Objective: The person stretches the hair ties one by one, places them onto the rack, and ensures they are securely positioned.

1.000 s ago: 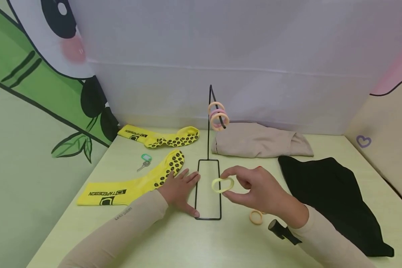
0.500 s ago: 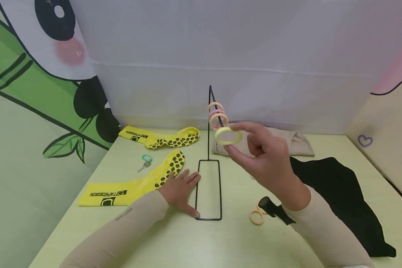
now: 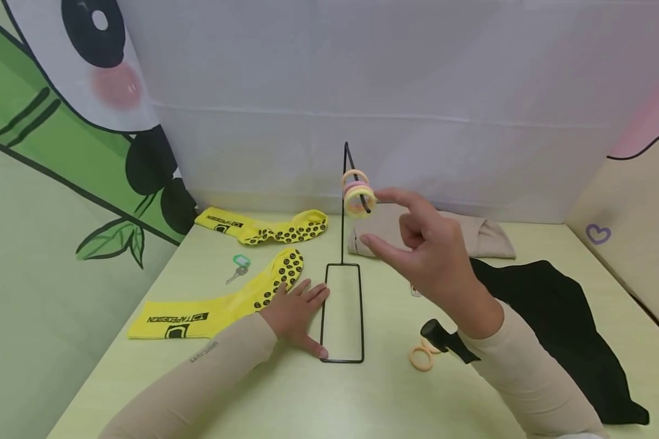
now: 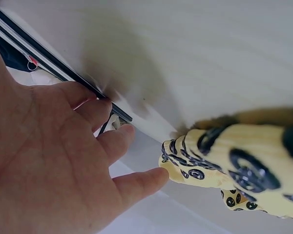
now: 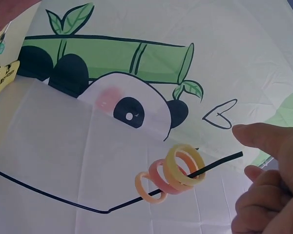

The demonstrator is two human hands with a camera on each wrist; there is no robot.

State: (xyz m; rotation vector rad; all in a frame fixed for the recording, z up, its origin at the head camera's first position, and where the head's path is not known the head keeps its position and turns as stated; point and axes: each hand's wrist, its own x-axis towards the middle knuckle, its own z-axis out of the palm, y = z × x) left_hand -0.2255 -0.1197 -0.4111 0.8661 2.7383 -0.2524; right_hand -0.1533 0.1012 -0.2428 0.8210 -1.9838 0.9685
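A black wire stand [image 3: 343,238] with a sloping arm stands in the middle of the table. On that arm hang several rings, and the frontmost is a yellow ring [image 5: 169,163] with pink and orange ones behind it. My right hand [image 3: 434,256] is beside the arm's tip, thumb and index finger apart, holding nothing. In the right wrist view its index fingertip is clear of the yellow ring. My left hand [image 3: 293,314] lies on the table with fingers spread, touching the left side of the stand's base. Its palm shows in the left wrist view.
Yellow socks [image 3: 214,311] and a key [image 3: 239,270] with a green tag lie left. Orange rings [image 3: 420,358] lie near the right forearm. Beige cloth [image 3: 489,238] is at the back, black cloth [image 3: 554,335] at the right. A printed fabric backdrop [image 3: 445,91] rises behind.
My right hand has risen from over the base to the arm's tip. The yellow ring has gone onto the arm and the fingers have let go. The left hand has stayed put.
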